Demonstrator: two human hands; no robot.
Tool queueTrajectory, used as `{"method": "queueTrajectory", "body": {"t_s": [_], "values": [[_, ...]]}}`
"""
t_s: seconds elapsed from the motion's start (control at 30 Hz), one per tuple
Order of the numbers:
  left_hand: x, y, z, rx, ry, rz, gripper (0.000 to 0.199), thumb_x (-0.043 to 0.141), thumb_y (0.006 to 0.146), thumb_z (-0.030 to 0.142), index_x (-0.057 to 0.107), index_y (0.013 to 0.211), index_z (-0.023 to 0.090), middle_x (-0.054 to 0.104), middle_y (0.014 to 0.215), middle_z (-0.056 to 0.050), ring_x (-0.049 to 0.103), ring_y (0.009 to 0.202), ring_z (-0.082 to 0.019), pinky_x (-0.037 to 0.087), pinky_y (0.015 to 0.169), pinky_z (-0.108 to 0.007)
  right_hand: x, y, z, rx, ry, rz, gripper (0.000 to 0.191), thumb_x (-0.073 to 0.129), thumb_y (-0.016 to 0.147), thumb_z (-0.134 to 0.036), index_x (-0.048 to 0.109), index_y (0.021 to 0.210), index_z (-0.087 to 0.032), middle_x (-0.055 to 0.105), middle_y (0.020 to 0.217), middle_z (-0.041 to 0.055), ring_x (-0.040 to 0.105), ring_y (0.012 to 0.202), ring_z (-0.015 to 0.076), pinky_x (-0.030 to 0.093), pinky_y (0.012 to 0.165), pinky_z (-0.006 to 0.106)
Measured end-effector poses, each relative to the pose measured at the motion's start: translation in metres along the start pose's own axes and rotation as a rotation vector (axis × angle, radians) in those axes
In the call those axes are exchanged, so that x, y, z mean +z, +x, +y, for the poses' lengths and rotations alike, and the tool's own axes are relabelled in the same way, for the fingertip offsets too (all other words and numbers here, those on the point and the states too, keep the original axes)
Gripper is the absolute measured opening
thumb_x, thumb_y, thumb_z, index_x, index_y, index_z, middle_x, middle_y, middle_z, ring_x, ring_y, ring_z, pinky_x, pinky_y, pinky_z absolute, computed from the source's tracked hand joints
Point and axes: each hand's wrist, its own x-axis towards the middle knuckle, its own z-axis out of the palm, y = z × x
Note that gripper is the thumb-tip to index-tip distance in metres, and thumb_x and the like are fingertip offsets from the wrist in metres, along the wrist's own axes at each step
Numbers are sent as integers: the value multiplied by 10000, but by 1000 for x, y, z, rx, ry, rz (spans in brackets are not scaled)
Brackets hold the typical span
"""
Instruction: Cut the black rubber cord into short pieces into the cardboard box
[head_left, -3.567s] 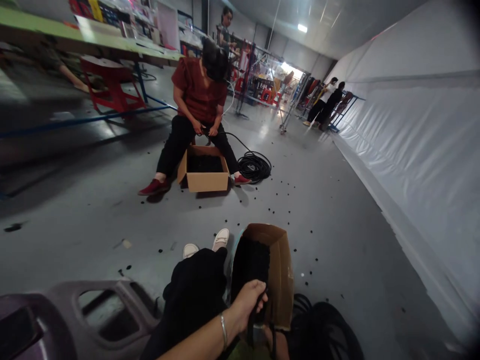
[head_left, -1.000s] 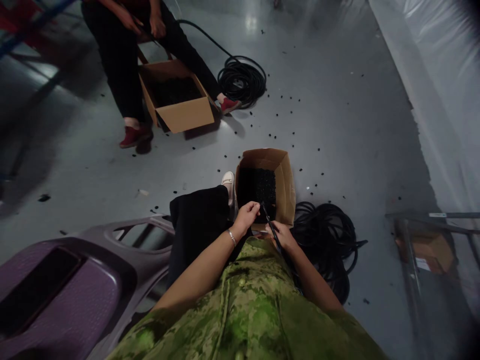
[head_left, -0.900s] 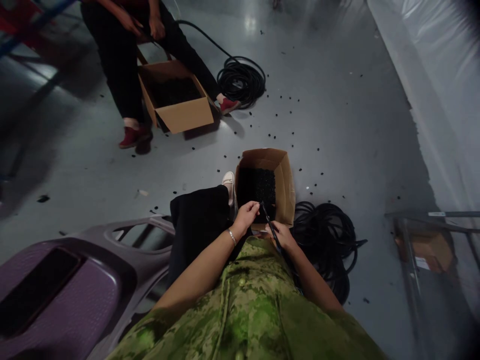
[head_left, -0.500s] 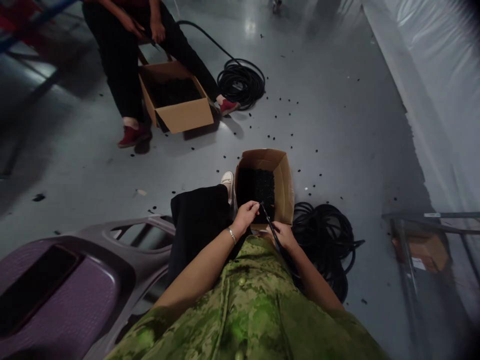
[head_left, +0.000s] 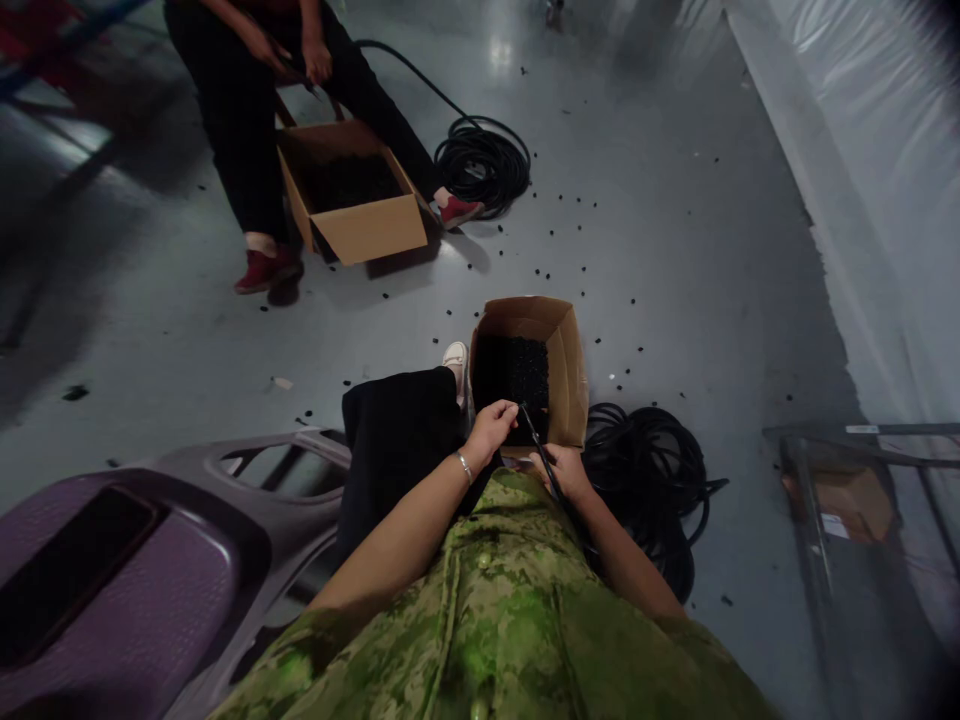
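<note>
My left hand (head_left: pixel 495 425) is closed in a pinch over the near part of an open cardboard box (head_left: pixel 570 385). What its fingertips hold is too small to make out. My right hand (head_left: pixel 566 470) is closed around a slender dark tool (head_left: pixel 534 428) with a shiny narrow front part, which looks like snips. The tool's tip points up and left, close beside my left fingertips. Inside the box lies a heap of small black pieces (head_left: pixel 529 365). A tangled coil of black hose (head_left: pixel 649 470) rests on the floor at the right of the box.
Across from me sits a person (head_left: pixel 232 110) with hands above another cardboard box (head_left: pixel 371 228). A second hose coil (head_left: pixel 484 165) lies near that person's foot. Small black bits dot the floor. A purple stool (head_left: pixel 187 580) bearing a phone (head_left: pixel 79 565) stands left; a metal frame (head_left: pixel 862 432) stands right.
Both hands stay over the box in almost the same pose. My right hand and the tool have shifted only very slightly to the left.
</note>
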Motion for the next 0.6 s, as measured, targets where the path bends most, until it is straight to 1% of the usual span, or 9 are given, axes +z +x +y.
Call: {"method": "queueTrajectory", "body": {"t_s": [0.17, 0.3, 0.47, 0.6], "values": [[0, 1, -1, 11, 6, 7, 238, 662, 776, 396, 633, 738, 163, 518, 591, 31, 391, 527, -80, 297, 508, -206, 5, -1, -1, -1, -48, 33, 395, 546, 873, -488, 677, 667, -177, 611, 588, 23, 529, 585, 154, 365, 562, 235], [0, 1, -2, 20, 2, 6, 241, 675, 778, 394, 630, 735, 161, 518, 584, 34, 389, 515, -77, 301, 503, -204, 9, -2, 0, -8, -85, 59, 399, 542, 871, -492, 675, 660, -180, 632, 590, 34, 540, 574, 155, 368, 568, 239], [0, 2, -2, -19, -1, 10, 234, 681, 792, 383, 630, 758, 157, 531, 589, 35, 382, 492, -69, 285, 486, -201, 13, 0, 4, -15, -116, 76, 370, 560, 865, -472, 675, 659, -187, 668, 621, 44, 558, 574, 157, 387, 592, 244], [1, 2, -3, -32, -37, 29, 219, 723, 768, 348, 614, 781, 159, 540, 594, 39, 388, 479, -64, 281, 478, -202, 15, 1, 6, -17, -121, 99, 350, 571, 865, -453, 662, 655, -189, 662, 621, 44, 557, 575, 157, 375, 589, 245]]}}
